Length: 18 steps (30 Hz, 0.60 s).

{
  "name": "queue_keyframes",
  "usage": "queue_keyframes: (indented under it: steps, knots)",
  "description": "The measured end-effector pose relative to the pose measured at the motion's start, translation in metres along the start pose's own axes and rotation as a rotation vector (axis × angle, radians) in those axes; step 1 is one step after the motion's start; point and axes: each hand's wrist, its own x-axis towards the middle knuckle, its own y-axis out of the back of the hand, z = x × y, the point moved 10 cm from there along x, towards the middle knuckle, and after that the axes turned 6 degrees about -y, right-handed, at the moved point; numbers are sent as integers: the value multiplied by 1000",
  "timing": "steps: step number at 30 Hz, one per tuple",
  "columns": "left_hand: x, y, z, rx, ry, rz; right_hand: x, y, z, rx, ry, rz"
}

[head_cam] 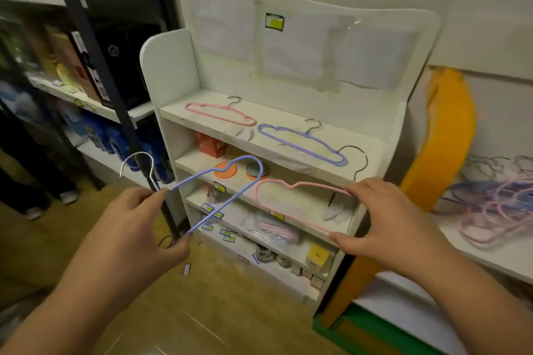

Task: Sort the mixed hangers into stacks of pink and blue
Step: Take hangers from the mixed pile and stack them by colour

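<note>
My left hand (135,228) pinches a blue hanger (230,199) between thumb and fingers, its metal hook up at the left. A pink hanger (271,210) is held by my right hand (395,222), fingers on its top bar and thumb on its lower bar. Both hangers hover in front of the white shelf unit (178,66). On its top shelf lies a pink hanger stack (219,114) at the left and a blue hanger stack (302,143) at the right. A tangled pile of mixed pink and blue hangers (496,199) sits on a white surface at the far right.
Lower shelves of the white unit hold an orange box (210,145), round discs, packets and small labelled items. A dark metal rack (95,66) with boxes stands at the left. An orange panel (444,138) leans to the right of the unit. Wooden floor lies below.
</note>
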Motion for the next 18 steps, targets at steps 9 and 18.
queue_keyframes:
  steps: [9,18]
  knots:
    - [143,-36,-36,66,-13,-32,131,-36,-15,112,-18,23]
    - [280,-75,-50,32,-44,-79,224,-41,8,128,-125,13]
